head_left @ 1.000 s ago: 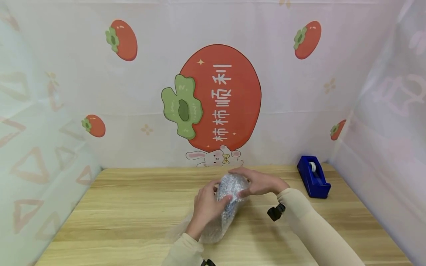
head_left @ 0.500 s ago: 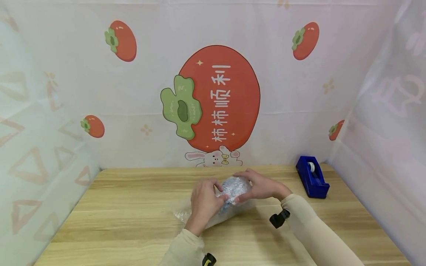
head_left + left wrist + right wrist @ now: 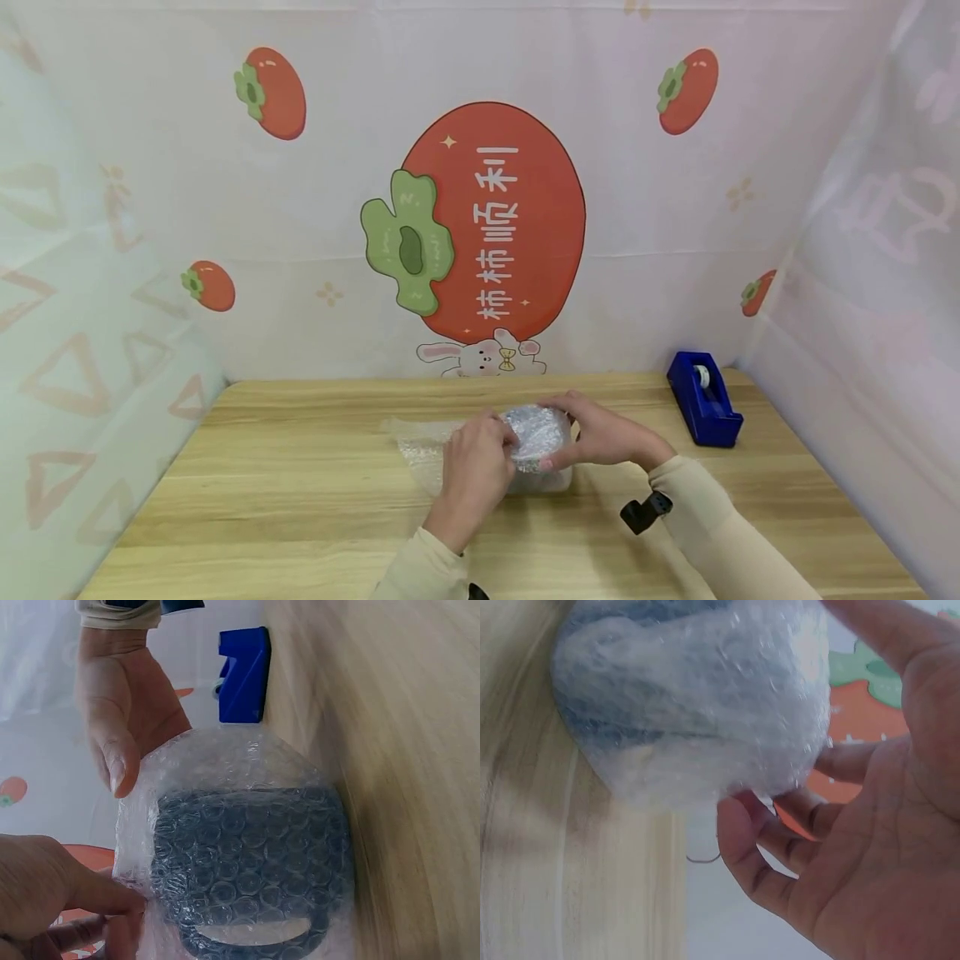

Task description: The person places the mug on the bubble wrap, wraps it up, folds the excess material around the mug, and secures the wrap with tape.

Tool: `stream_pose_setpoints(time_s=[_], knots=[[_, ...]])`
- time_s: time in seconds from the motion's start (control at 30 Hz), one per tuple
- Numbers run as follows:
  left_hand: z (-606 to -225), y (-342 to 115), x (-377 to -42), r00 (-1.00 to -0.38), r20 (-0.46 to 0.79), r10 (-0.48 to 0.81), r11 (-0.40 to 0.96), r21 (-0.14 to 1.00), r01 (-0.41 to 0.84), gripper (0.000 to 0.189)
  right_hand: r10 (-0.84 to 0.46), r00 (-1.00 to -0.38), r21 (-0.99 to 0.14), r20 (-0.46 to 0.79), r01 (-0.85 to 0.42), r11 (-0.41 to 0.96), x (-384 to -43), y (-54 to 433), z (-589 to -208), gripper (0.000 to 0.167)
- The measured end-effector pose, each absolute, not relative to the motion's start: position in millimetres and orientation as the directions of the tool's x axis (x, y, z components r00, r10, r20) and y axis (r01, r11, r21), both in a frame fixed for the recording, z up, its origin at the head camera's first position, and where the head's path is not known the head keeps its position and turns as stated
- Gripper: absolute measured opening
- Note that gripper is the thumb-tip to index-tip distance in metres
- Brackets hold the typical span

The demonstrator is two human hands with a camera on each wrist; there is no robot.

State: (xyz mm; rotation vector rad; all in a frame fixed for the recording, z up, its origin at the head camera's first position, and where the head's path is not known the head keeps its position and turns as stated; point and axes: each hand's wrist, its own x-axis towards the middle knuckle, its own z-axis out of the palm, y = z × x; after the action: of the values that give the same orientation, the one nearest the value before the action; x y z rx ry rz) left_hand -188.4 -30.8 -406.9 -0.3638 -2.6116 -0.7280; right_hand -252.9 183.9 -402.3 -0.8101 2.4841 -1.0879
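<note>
A dark blue mug (image 3: 251, 847) with a looped handle shows through the bubble wrap (image 3: 535, 429) that covers it. The bundle stands on the wooden table, and a loose flap of wrap spreads to its left in the head view. My left hand (image 3: 478, 462) pinches the wrap near the bundle's top left; in the left wrist view its bent fingers (image 3: 112, 896) meet the film's upper edge. From the right, my right hand (image 3: 606, 435) holds the bundle, thumb at the near side and the other fingers around the far side. The wrap blurs the mug's details.
A blue tape dispenser (image 3: 705, 400) with a roll of clear tape sits at the table's back right. White printed cloth (image 3: 322, 192) hangs behind the table and along both sides. Bare wooden tabletop (image 3: 262, 483) lies left of the bundle.
The wrapped mug has turned, and its loose flap has swung from the near side to the left. Both hands have shifted slightly right, keeping contact; the right hand has also come lower.
</note>
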Motion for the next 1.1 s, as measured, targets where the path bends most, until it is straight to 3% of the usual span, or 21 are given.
stream_pose_setpoints(time_s=[0.27,0.5,0.7,0.97,1.1], knots=[[-407.4,-33.6,-177.8,-0.853,0.467,0.235,0.859,0.311,0.407,0.018,-0.581,-0.814,-0.718,-0.006,-0.401,0.569,-248.8,177.3,-403.9,0.088],[-409.3,-35.6,-172.3,-0.875,0.418,0.245,0.824,0.385,0.415,0.028,-0.573,-0.819,-0.682,0.017,-0.429,0.592,-246.7,175.7,-405.1,0.088],[-417.5,-40.7,-175.8,-0.856,0.470,0.217,0.776,0.449,0.443,0.014,-0.601,-0.798,-0.657,0.045,-0.477,0.584,-244.2,178.4,-403.8,0.088],[-421.0,-47.1,-183.7,-0.853,0.501,0.146,0.714,0.544,0.441,0.017,-0.652,-0.758,-0.691,0.019,-0.482,0.539,-244.4,192.2,-397.0,0.040],[-419.4,-48.7,-183.5,-0.862,0.488,0.138,0.740,0.528,0.417,0.011,-0.636,-0.772,-0.669,0.025,-0.485,0.563,-244.1,193.2,-396.0,0.034]])
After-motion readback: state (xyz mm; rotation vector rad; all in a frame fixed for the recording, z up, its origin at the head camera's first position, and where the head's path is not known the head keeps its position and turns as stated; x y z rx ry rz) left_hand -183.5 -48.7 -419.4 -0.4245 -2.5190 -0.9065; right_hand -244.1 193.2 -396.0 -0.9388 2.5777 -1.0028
